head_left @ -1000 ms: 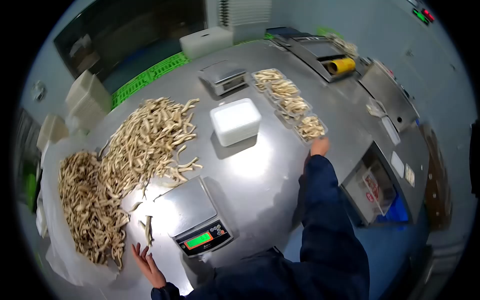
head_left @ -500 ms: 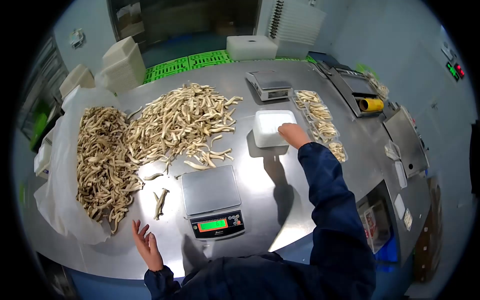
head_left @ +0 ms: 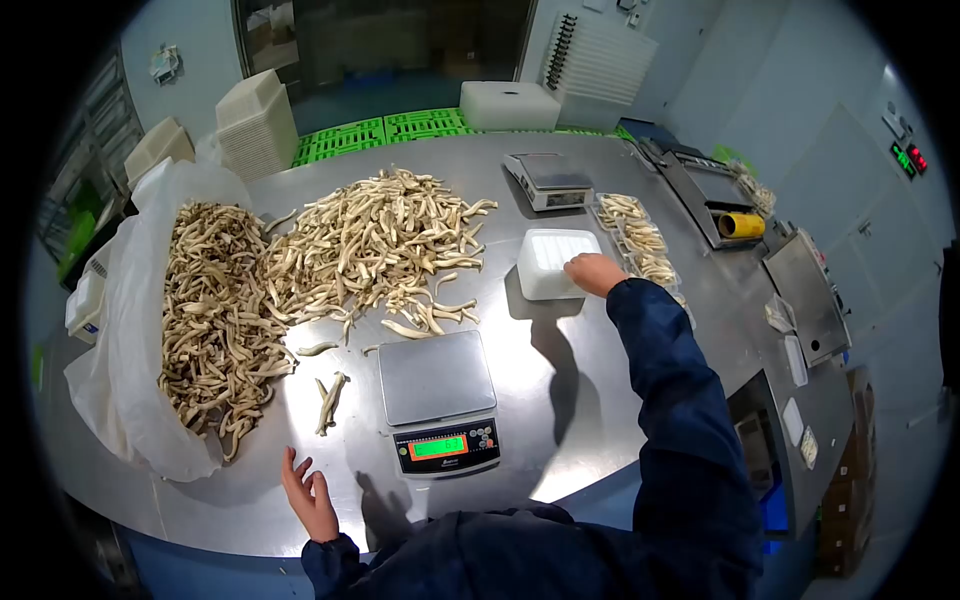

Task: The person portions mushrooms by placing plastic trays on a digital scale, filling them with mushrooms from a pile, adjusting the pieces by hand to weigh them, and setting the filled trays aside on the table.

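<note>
My right hand [head_left: 597, 274] is at the right edge of a stack of white plastic trays [head_left: 552, 272], its fingers closed in a pinch on the top tray's rim. My left hand [head_left: 309, 496] hovers over the near table edge with fingers apart, holding nothing. Between my hands sits a digital scale [head_left: 437, 385] with a lit green display and a bare steel plate. A couple of loose mushrooms [head_left: 329, 402] lie left of it. Beyond is a large heap of pale, long mushrooms [head_left: 375, 245], and beside that a white bag [head_left: 135, 370] spilling browner mushrooms [head_left: 215, 320].
Filled trays of mushrooms [head_left: 640, 240] line up right of the tray stack. A second scale [head_left: 548, 181] stands behind it. On the right is a wrapping machine [head_left: 710, 185] with a yellow roll [head_left: 741, 225]. Stacked white containers [head_left: 257, 125] and green crates [head_left: 425, 124] border the table's back.
The view has shifted slightly, so the table contents appear lower and to the right. My right hand stays at the tray stack; my left hand remains open near the front edge.
</note>
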A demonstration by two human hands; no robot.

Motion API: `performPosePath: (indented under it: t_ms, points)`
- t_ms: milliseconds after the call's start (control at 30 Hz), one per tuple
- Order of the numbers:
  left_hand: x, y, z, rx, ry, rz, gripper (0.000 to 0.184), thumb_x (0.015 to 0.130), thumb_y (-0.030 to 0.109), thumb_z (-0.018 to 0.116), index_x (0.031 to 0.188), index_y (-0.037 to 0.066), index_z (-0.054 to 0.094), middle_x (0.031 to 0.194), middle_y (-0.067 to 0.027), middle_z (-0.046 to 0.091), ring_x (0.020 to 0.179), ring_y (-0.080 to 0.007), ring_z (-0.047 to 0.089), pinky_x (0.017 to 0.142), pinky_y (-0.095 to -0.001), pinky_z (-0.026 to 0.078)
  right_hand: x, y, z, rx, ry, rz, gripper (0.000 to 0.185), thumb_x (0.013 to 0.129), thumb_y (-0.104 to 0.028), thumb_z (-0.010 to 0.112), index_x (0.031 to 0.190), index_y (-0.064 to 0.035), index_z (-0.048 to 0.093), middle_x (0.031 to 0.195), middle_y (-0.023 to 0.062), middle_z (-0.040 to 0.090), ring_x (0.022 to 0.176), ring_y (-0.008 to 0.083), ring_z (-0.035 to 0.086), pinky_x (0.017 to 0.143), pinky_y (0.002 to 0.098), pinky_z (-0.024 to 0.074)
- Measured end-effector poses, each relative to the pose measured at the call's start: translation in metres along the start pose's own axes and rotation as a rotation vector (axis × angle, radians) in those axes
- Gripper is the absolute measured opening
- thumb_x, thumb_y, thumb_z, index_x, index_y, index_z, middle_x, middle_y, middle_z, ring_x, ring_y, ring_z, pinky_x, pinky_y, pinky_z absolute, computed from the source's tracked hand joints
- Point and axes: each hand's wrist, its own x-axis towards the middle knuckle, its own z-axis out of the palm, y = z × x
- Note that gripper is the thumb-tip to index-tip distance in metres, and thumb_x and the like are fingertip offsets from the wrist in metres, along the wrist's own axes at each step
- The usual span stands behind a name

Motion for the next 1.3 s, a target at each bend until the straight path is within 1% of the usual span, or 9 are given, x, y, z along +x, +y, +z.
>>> performPosePath:
  t_ms: [267, 400, 567, 633, 733, 900, 1000, 1167, 1300]
  points:
    - [-0.001, 0.000, 0.003, 0.016, -0.021, 0.007, 0.055, 0.086, 0.003, 0.049, 0.140, 0.002, 0.035, 0.137, -0.0135, 0.041, 0.112, -0.0253, 0.052, 0.088, -0.0346, 0.045, -0.002, -0.013, -0.014, 0.051, 0.467, 0.310, 0.004, 0.080, -0.009, 0.053, 0.082, -0.0066, 0.056, 0.078, 0.0109, 0.055, 0.081, 0.0322, 0.056, 0.072, 0.0435, 0.0441]
    - [-0.002, -0.003, 0.004, -0.007, -0.011, 0.010, 0.054, 0.087, 0.003, 0.051, 0.139, 0.003, 0.036, 0.137, -0.0136, 0.042, 0.111, -0.0255, 0.054, 0.087, -0.0335, 0.046, 0.007, -0.062, -0.043, 0.366, 0.674, 0.321, 0.006, 0.081, -0.009, 0.057, 0.080, -0.0037, 0.055, 0.079, 0.0138, 0.054, 0.079, 0.0350, 0.054, 0.069, 0.0432, 0.0438]
    - [0.001, 0.002, 0.012, -0.026, -0.078, -0.016, 0.054, 0.086, 0.003, 0.052, 0.138, 0.003, 0.038, 0.137, -0.0130, 0.043, 0.111, -0.0251, 0.054, 0.088, -0.0339, 0.046, -0.005, -0.219, -0.093, 0.616, 0.578, -0.257, 0.008, 0.077, -0.007, 0.055, 0.084, -0.0045, 0.052, 0.082, 0.0116, 0.052, 0.081, 0.0298, 0.055, 0.069, 0.0391, 0.0439]
    - [0.001, 0.010, 0.014, 0.015, -0.094, 0.007, 0.055, 0.085, 0.003, 0.052, 0.138, 0.004, 0.038, 0.137, -0.0131, 0.042, 0.111, -0.0251, 0.054, 0.089, -0.0345, 0.046, -0.008, -0.265, -0.089, 0.525, 0.292, -0.326, 0.020, 0.075, -0.008, 0.053, 0.094, -0.0043, 0.053, 0.087, 0.0122, 0.052, 0.084, 0.0284, 0.054, 0.069, 0.0367, 0.0429]
    - [-0.001, 0.017, 0.003, 0.019, -0.070, 0.014, 0.054, 0.086, 0.003, 0.052, 0.138, 0.003, 0.038, 0.136, -0.0140, 0.043, 0.112, -0.0257, 0.055, 0.089, -0.0351, 0.046, -0.004, -0.293, -0.076, 0.508, 0.233, -0.338, 0.027, 0.076, -0.011, 0.058, 0.101, -0.0044, 0.053, 0.088, 0.0117, 0.051, 0.085, 0.0284, 0.054, 0.070, 0.0366, 0.0422]
    - [-0.011, -0.009, -0.021, -0.021, 0.022, -0.065, 0.048, 0.088, 0.005, 0.052, 0.135, 0.001, 0.043, 0.124, -0.0153, 0.053, 0.108, -0.0230, 0.056, 0.089, -0.0338, 0.046, -0.018, -0.290, -0.079, 0.770, 0.465, -0.064, 0.034, 0.078, -0.019, 0.067, 0.104, -0.0002, 0.057, 0.098, 0.0140, 0.058, 0.092, 0.0323, 0.055, 0.080, 0.0399, 0.0434]
    - [-0.007, -0.039, -0.023, 0.047, 0.027, -0.174, 0.038, 0.087, 0.008, 0.055, 0.124, 0.001, 0.054, 0.106, -0.0119, 0.060, 0.099, -0.0195, 0.057, 0.088, -0.0329, 0.046, -0.051, -0.287, -0.053, 0.913, 0.621, 0.411, 0.024, 0.083, -0.009, 0.063, 0.103, 0.0015, 0.058, 0.099, 0.0157, 0.059, 0.088, 0.0315, 0.057, 0.075, 0.0352, 0.0478]
    - [0.065, -0.084, 0.023, 0.609, -0.107, 0.128, 0.051, 0.082, 0.028, 0.062, 0.121, -0.004, 0.053, 0.107, -0.0204, 0.056, 0.104, -0.0367, 0.050, 0.091, -0.0420, 0.040, -0.117, -0.304, -0.003, 1.216, 0.404, 0.882, 0.024, 0.085, -0.005, 0.056, 0.108, 0.0005, 0.061, 0.106, 0.0114, 0.062, 0.089, 0.0196, 0.060, 0.072, 0.0296, 0.0495]
    - [0.118, -0.079, 0.072, 0.929, -0.144, 0.111, 0.063, 0.077, 0.029, 0.065, 0.128, -0.001, 0.043, 0.104, -0.0173, 0.056, 0.098, -0.0349, 0.053, 0.081, -0.0459, 0.046, -0.135, -0.316, 0.006, 1.526, 0.235, 0.831, 0.043, 0.083, -0.010, 0.057, 0.124, 0.0010, 0.052, 0.118, 0.0139, 0.060, 0.103, 0.0215, 0.059, 0.081, 0.0306, 0.0498]
